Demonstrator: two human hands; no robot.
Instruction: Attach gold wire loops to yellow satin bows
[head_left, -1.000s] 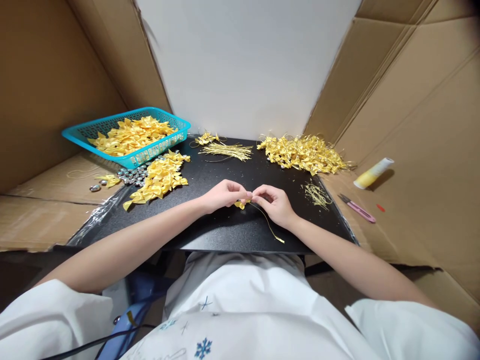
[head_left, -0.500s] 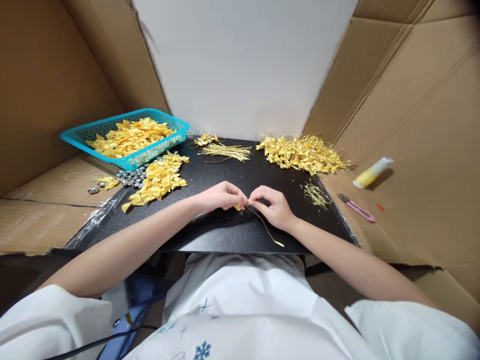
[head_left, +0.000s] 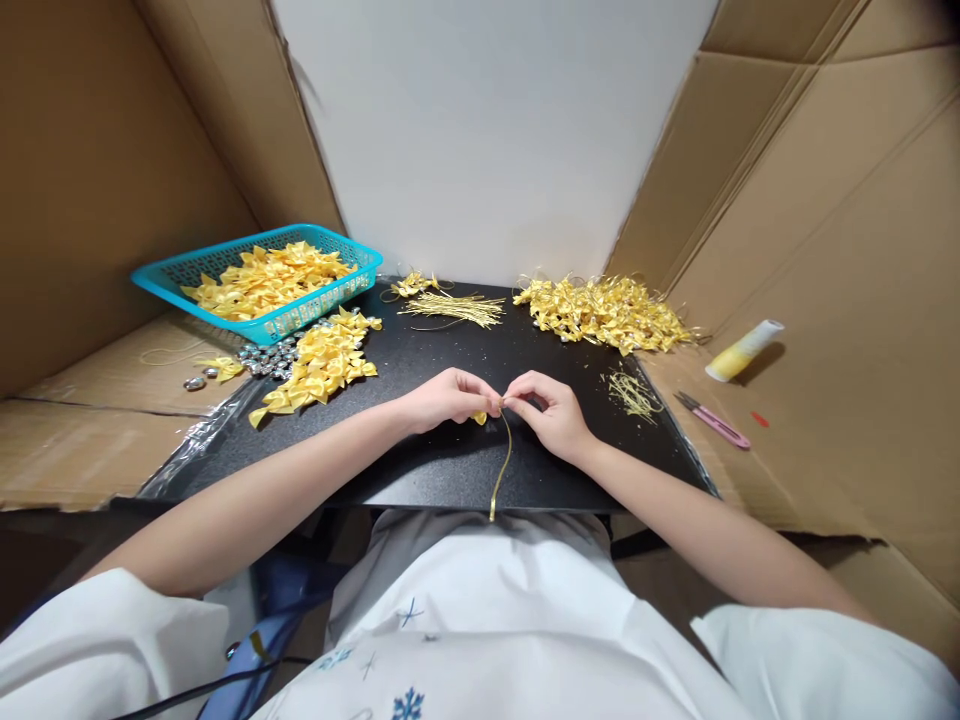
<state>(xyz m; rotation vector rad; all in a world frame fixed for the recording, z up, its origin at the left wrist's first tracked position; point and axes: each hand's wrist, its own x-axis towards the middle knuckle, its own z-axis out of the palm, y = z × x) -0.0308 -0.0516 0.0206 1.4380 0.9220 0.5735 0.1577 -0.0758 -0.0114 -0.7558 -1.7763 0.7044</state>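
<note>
My left hand [head_left: 459, 398] is closed over a yellow ribbon bow [head_left: 481, 417], of which only a small edge shows below the fingers. Right beside it, my right hand [head_left: 550, 408] pinches at the upper end of a gold cord [head_left: 507, 455]. That cord hangs from between the fingertips down past the table's front edge, its flattened gold tip lowest. Both sets of fingertips meet, so the join of cord and bow is hidden.
On the black table [head_left: 435, 470] lie yellow bows [head_left: 322, 362], silver beads [head_left: 270, 358], gold cords [head_left: 456, 308], finished-looking corded bows [head_left: 607, 312] and cord scraps [head_left: 634, 394]. A turquoise basket [head_left: 259, 328] holds more bows. Pink thread snips [head_left: 714, 420] and a yellow-white spool [head_left: 745, 350] rest on cardboard at right.
The cord's loose end has swung from the right to hang nearly straight down. Both hands have shifted slightly right, fingertips still together. The view has tilted a little.
</note>
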